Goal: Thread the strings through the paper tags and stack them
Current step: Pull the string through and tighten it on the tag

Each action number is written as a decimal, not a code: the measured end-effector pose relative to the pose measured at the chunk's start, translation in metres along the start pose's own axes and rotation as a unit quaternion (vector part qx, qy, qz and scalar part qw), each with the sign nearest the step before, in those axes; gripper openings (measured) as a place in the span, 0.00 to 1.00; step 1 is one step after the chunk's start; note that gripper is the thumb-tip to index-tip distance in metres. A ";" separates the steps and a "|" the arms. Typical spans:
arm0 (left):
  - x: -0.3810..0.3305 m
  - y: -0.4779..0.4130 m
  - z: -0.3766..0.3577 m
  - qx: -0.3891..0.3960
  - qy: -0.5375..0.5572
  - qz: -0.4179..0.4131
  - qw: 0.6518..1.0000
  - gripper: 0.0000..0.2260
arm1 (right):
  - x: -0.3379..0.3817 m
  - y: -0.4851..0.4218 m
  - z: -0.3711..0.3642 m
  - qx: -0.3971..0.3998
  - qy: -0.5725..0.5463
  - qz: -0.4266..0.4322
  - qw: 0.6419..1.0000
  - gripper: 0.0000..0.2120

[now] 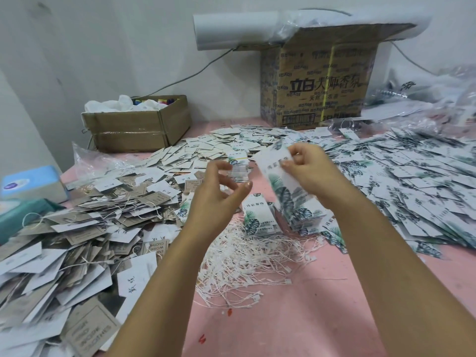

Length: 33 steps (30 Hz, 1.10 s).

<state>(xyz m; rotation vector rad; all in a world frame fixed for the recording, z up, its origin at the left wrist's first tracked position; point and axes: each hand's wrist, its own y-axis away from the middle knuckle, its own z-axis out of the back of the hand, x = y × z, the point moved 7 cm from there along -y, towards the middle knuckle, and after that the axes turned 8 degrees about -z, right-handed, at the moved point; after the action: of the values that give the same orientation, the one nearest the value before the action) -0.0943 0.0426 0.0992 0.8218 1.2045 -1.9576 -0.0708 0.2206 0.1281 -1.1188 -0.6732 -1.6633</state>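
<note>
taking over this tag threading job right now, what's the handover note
Right hand: pinches one white leaf-printed paper tag, held up over the pink table.
Left hand: raised beside it, fingers loosely curled, no string seen in them.
Supplies: heap of loose white strings below the hands; short stacks of leaf tags just behind it; wide spread of loose leaf tags on the right.
Done: pile of grey and white tags on the left has strings showing among them.
Left: the held tag shows no string; thread it, stack it, work through the spread.
</note>
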 end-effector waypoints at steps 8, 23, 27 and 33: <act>0.016 0.031 -0.077 0.372 -0.178 -0.022 0.911 0.09 | -0.026 -0.005 0.046 -0.181 0.289 -0.077 0.937 0.09; 0.007 0.026 -0.076 0.288 -0.164 -0.074 0.941 0.06 | -0.082 -0.014 0.053 -0.037 0.317 -0.231 0.919 0.14; 0.001 0.021 -0.069 0.242 -0.128 -0.079 0.959 0.06 | -0.085 -0.015 0.043 -0.002 0.339 -0.239 0.910 0.12; -0.001 0.019 -0.062 0.224 -0.107 -0.049 0.967 0.11 | -0.084 -0.017 0.037 0.009 0.363 -0.228 0.904 0.07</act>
<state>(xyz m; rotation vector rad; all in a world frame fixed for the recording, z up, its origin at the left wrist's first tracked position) -0.0690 0.0931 0.0680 0.7516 0.6958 -2.3763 -0.0656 0.2930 0.0693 -0.2545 -0.4661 -2.2730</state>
